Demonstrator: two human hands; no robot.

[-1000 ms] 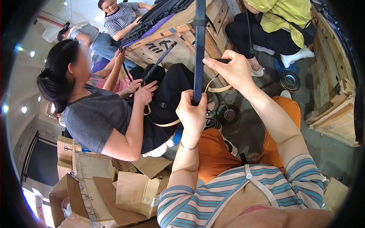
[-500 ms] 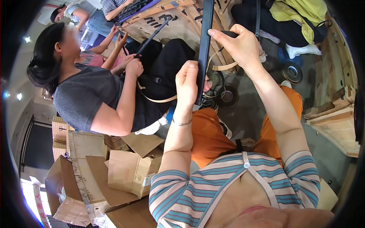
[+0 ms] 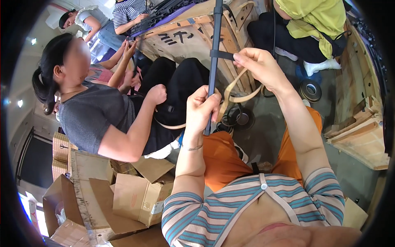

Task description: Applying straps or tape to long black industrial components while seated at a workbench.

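Observation:
A long, slim black bar [image 3: 214, 37] runs upright before me, its lower end beside my left hand. My left hand [image 3: 201, 108] is closed around it near that end, thumb across the front. Higher up, a short stretch of black tape [image 3: 225, 54] crosses the bar and reaches to my right hand [image 3: 261, 68]. Thumb and fingers of that hand pinch the tape, pulling it out to the right. Below, a loose tan strip [image 3: 228, 92] hangs in loops between my hands. Whether it is still joined to the tape I cannot tell.
Rolls of dark tape [image 3: 310, 90] lie on the floor ahead. A co-worker [image 3: 105, 107] sits close on my left; another in yellow [image 3: 317, 24] is at the far right. Wooden crates [image 3: 181, 37] stand ahead and to the right. Cardboard boxes [image 3: 135, 197] lie at the lower left.
The bar has turned and shows a narrower face. My left hand is lower. The black tape now crosses the bar, and more tan strip hangs loose. The co-worker's hands have come apart.

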